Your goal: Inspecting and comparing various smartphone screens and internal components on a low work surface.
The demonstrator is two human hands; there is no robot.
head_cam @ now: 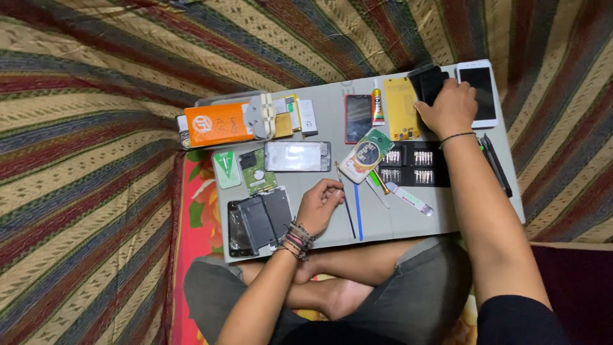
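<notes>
Grey rectangular work board [408,223] lies across the lap of a person sitting cross-legged on striped brown, red and green fabric [96,83]; phone parts and tools are spread over the board. Right hand [449,107] is at the board's far right, fingers curled down onto a stack of dark flat phone panels [426,81], gripping its near edge; fingertips hidden, so how tight cannot be told. The stack sits between a yellow rectangular battery-like slab [400,107] and a white-framed smartphone with dark screen [479,89], which is just beside the hand. Left hand [319,206] rests near the board's front middle, fingers bent and pressed together, tips pinching the top of a thin dark rod tool [345,211] that runs toward the front edge; a blue thin stick [358,214] lies just beside it. Left of that hand lies a dark opened phone body with grey cover plates [258,220]. Between the hands: a black tray of small metal screwdriver bits [408,165], a round-labelled white and green pouch [365,153], a red-framed phone [357,118], a small glue tube [377,105]. Further left: a clear glossy screen panel [297,156], a green circuit board [257,171], an orange rectangular box [218,124].
</notes>
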